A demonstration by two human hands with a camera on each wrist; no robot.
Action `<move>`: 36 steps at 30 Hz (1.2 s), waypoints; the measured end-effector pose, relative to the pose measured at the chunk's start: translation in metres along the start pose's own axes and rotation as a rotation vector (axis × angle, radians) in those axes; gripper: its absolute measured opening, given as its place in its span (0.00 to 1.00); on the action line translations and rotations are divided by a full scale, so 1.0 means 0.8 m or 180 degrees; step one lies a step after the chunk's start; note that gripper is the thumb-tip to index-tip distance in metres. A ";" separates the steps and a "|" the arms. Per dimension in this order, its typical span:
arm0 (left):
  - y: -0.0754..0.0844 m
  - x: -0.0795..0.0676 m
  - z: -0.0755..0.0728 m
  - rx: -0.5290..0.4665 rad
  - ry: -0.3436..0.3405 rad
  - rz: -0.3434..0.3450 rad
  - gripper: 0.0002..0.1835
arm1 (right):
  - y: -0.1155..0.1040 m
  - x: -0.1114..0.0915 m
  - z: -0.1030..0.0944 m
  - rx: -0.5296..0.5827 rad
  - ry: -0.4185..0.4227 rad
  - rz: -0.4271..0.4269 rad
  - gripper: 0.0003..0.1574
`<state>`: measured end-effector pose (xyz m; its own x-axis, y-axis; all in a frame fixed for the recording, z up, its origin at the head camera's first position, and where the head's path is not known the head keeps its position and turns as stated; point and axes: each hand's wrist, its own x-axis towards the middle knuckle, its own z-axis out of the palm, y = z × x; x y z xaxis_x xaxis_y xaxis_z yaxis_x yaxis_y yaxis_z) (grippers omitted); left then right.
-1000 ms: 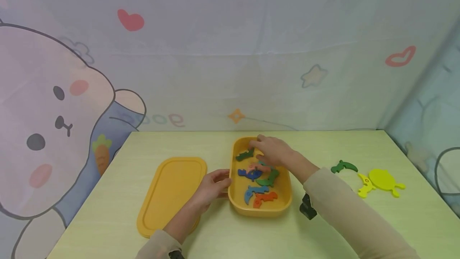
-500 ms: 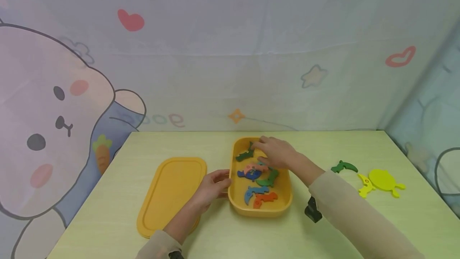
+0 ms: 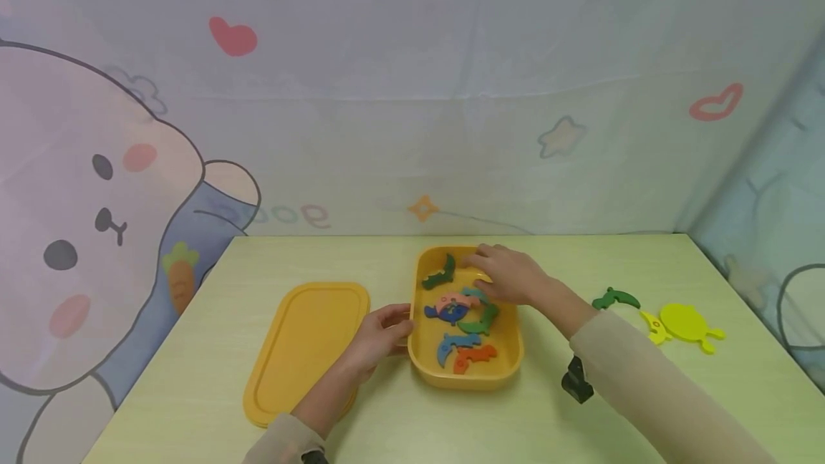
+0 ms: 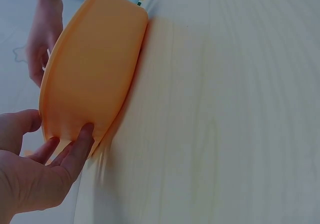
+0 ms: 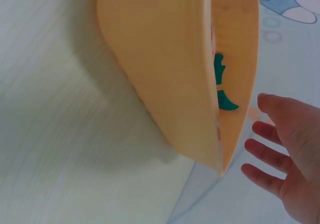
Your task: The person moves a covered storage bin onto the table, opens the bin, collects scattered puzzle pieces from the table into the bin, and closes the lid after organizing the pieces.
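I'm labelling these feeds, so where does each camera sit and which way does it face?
Head: on the person's head, facing forward and down at the yellow box; left hand, right hand and beige sleeves show.
Left wrist: on the left wrist, facing the yellow box's outer wall; left hand near, right hand beyond.
Right wrist: on the right wrist, facing the yellow box, green piece visible inside; right hand shows.
Shared: head and left wrist both show the yellow box and both hands.
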<state>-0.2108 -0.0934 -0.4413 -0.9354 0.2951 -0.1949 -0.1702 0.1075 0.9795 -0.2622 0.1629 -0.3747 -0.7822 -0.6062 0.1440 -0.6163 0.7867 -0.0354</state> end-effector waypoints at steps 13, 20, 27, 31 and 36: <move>0.002 -0.001 0.001 0.0003 0.0005 -0.0028 0.24 | 0.031 -0.023 -0.006 -0.0105 0.0062 0.0094 0.21; 0.002 -0.001 0.001 0.0006 0.0017 -0.0029 0.24 | 0.056 -0.043 -0.012 -0.0097 0.0115 0.0188 0.21; 0.002 0.000 0.001 -0.0005 0.0032 -0.0044 0.23 | 0.080 -0.059 -0.011 -0.0140 0.0141 0.0295 0.21; 0.001 0.000 0.000 0.0001 0.0028 -0.0047 0.23 | 0.090 -0.067 -0.010 -0.0154 0.0125 0.0349 0.21; 0.003 0.000 0.001 0.0017 0.0013 -0.0024 0.24 | 0.099 -0.079 -0.008 -0.0120 0.0094 0.0364 0.21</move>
<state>-0.2106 -0.0924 -0.4393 -0.9353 0.2905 -0.2022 -0.1757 0.1149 0.9777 -0.2608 0.2643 -0.3807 -0.8437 -0.5091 0.1703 -0.5190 0.8546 -0.0161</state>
